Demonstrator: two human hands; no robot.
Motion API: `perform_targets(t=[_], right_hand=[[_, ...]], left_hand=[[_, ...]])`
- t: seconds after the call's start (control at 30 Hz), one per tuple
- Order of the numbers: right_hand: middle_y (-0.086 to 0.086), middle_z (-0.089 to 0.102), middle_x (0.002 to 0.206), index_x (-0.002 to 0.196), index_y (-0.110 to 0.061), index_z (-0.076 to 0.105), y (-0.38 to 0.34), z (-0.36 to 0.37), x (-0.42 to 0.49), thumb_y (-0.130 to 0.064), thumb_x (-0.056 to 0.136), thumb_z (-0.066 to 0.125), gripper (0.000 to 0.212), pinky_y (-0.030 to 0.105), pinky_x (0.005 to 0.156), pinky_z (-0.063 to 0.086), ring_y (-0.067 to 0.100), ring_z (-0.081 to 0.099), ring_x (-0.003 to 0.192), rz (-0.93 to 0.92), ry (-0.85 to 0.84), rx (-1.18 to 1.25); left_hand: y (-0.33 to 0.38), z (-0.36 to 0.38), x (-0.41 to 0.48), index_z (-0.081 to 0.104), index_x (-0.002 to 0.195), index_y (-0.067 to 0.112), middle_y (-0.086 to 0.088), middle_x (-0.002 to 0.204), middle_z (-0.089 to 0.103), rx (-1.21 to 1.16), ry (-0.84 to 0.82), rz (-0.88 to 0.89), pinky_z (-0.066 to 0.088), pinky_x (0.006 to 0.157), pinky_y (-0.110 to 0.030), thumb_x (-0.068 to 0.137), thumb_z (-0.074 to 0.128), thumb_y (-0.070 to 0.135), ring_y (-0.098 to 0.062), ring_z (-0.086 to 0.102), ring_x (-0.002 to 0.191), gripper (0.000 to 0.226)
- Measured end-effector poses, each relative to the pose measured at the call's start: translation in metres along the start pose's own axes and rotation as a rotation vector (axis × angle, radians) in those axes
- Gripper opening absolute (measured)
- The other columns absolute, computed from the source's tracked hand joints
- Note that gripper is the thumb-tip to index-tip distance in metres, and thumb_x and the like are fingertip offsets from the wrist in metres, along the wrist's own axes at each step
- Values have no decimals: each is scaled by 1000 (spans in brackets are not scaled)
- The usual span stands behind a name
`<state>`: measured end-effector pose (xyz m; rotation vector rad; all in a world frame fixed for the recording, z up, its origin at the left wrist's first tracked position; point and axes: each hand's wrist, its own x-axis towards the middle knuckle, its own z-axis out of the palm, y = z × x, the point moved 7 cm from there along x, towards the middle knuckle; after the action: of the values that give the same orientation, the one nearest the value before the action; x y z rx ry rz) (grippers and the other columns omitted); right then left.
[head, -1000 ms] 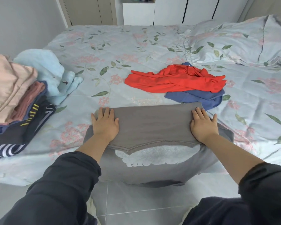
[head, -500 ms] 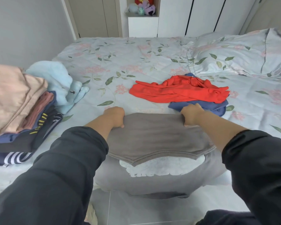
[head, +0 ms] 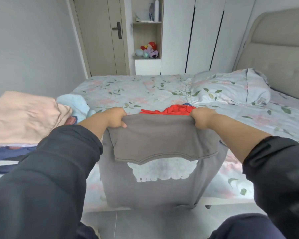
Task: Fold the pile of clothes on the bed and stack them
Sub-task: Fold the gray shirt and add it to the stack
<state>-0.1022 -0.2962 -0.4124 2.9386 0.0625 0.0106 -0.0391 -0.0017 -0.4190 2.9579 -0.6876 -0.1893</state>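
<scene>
I have one view, the wide-angle camera on the person's head. It stands at the long side of the bed [head: 128, 87] and looks across it toward the door [head: 100, 40] and the wardrobe [head: 204, 31], with the headboard [head: 274, 49] at right. The dark sleeves [head: 41, 169] are very near the lens.

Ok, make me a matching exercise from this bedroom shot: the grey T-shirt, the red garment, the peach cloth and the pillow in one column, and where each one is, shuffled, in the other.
Things:
1 grey T-shirt
2 red garment
3 peach cloth
4 pillow

Places:
A on top of the stack at the left
B gripped by the left hand and right hand
C beside the headboard
D crumpled on the bed, beyond the hands

Pairs: 1-B, 2-D, 3-A, 4-C
</scene>
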Motion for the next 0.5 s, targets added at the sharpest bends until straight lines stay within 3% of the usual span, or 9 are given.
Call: perform_targets(t=[0.13, 0.33, 0.5], right_hand=[[9, 61, 102, 100, -13, 61, 7, -47, -26, -2, 80, 48, 26, 29, 66, 39, 28, 53, 85, 60, 105, 4], [14, 60, 110, 107, -13, 60, 15, -120, -49, -1, 81, 46, 31, 33, 72, 40, 34, 59, 102, 101, 310, -46], [13, 60, 103, 91, -16, 56, 21, -173, -49, 1, 79, 48, 23, 31, 69, 38, 32, 55, 90, 113, 427, -59]], left_hand=[[13, -49, -27, 57, 79, 19, 2, 79, 55, 48, 111, 4, 37, 67, -28, 87, 68, 22, -22, 52, 84, 14], [25, -120, -57, 58, 89, 15, -2, 91, 56, 170, 252, -26, 36, 69, -29, 88, 65, 18, -22, 49, 86, 7], [21, -170, -63, 65, 94, 18, -3, 93, 62, 178, 342, -83, 46, 72, -33, 87, 61, 11, -29, 56, 91, 10]])
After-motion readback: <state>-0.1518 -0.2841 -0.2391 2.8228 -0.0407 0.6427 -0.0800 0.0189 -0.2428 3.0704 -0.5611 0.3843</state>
